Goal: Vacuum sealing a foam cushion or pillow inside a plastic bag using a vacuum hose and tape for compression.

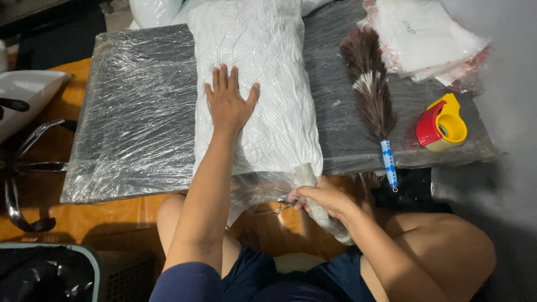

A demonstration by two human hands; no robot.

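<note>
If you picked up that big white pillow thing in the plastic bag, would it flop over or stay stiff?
The pillow would probably flop: it looks puffy and soft under the left hand. It is likely light for its size. Its clear bag looks shiny, so it may slip; the right hand grips the bunched end.

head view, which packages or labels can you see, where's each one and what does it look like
White bagged bundle: middle of the wrapped table, long pillow shape in clear plastic; left hand flat on it, right hand gripping its twisted plastic neck.
Stack of clear packets: top right corner, flat, white contents, red-printed edges, small dark handwritten mark.
Tape dispenser: right of the feather duster, red and yellow.
</note>
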